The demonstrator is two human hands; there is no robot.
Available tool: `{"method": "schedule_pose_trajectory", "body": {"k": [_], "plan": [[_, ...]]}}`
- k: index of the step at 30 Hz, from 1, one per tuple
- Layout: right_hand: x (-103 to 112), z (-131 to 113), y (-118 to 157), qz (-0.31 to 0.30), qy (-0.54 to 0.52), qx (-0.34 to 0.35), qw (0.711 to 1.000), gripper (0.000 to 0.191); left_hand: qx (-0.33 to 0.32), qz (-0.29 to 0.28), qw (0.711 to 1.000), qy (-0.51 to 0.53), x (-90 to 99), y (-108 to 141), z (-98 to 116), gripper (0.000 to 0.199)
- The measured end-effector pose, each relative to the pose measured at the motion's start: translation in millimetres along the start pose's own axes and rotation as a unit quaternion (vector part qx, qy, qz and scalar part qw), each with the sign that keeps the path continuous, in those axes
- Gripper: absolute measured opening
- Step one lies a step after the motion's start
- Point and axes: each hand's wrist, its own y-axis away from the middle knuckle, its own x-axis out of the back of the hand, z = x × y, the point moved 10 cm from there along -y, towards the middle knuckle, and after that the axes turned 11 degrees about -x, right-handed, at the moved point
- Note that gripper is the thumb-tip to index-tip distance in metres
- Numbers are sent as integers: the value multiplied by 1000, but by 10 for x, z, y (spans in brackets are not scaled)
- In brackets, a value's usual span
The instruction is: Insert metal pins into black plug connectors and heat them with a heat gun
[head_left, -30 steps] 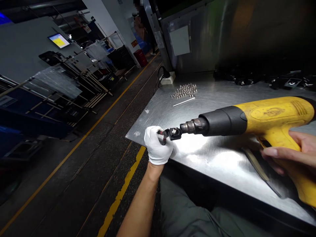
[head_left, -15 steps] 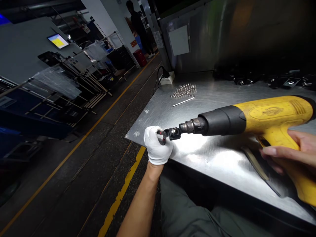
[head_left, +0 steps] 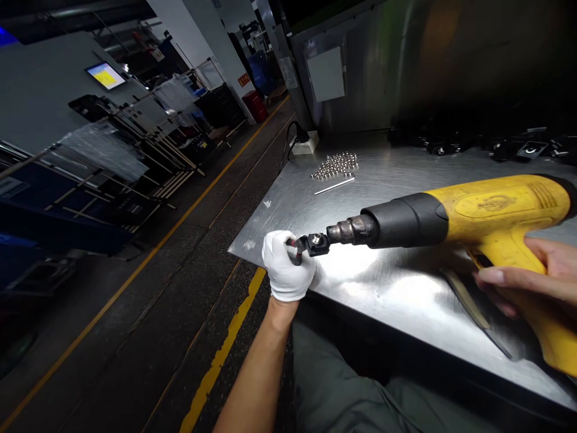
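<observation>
My left hand (head_left: 288,266), in a white glove, is closed around pliers (head_left: 297,248) with dark, partly red handles mostly hidden in the fist. At the pliers' tip is a small black block (head_left: 318,244) with a shiny metal insert in its top. My bare right hand (head_left: 532,273) grips the handle of a yellow heat gun (head_left: 505,204). The gun's stepped metal nozzle (head_left: 354,230) points left, its end right beside the black block; whether they touch I cannot tell.
On the steel table (head_left: 279,219) lie many small metal inserts (head_left: 336,165) and a thin metal rod (head_left: 334,184). A white power strip (head_left: 306,143) with a plug sits at the far corner. Dark parts (head_left: 444,144) line the back right. A floor aisle runs left.
Both hands, the heat gun and the black block stay almost where they were. A person standing in the far background is no longer in view.
</observation>
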Motion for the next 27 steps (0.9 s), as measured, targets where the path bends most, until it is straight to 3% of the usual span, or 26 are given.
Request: {"method": "schedule_pose_trajectory", "body": {"k": [27], "plan": [[-21, -45, 20, -16, 8, 34, 999, 29, 4, -1, 1000, -6, -5, 13, -17, 25]]}}
